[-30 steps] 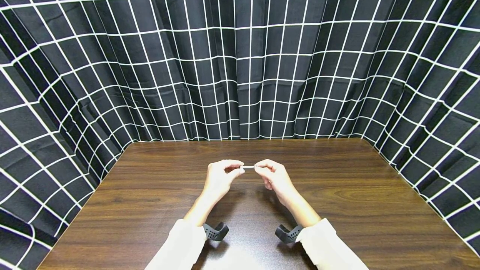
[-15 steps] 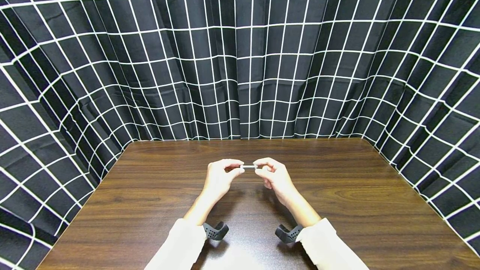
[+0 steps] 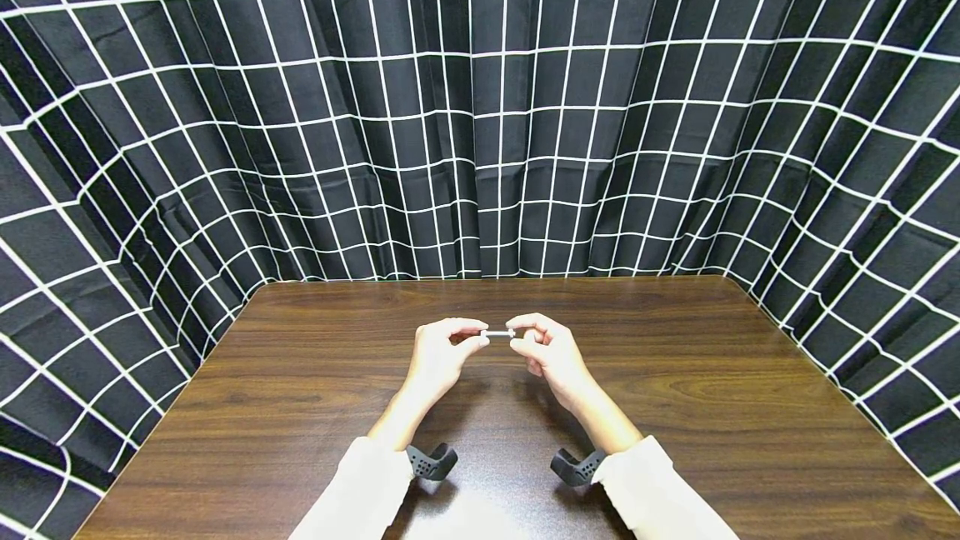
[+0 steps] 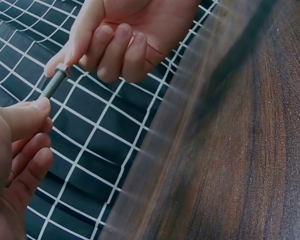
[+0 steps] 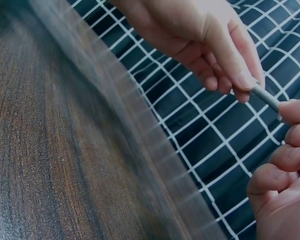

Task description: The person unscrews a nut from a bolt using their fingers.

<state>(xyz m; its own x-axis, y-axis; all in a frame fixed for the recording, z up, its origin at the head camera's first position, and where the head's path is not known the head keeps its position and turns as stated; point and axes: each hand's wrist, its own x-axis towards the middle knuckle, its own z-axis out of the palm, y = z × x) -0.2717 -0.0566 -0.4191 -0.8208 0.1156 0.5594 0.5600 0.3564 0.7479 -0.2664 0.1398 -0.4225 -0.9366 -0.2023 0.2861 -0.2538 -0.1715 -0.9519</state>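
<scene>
A grey threaded bolt [image 3: 498, 333] is held level above the table between both hands. My left hand [image 3: 437, 357] pinches one end between thumb and fingertips, which hide that end of the bolt. At the other end sits a hex nut [image 4: 64, 68]. The thumb and index finger of my right hand [image 3: 551, 358] are at this nut, one on either side, with the remaining fingers curled loosely below. In the right wrist view the bare shank [image 5: 266, 98] spans the gap between the left fingertips and the right thumb.
The hands are over a brown wood-grain table [image 3: 300, 373]. A black curtain [image 3: 495, 132] with a white grid surrounds its back and sides. Each wrist wears a dark grey band [image 3: 432, 463], and both sleeves are white.
The right thumb and index finger have spread slightly apart at the nut, so more of the bolt's right end shows. My left hand has stayed still.
</scene>
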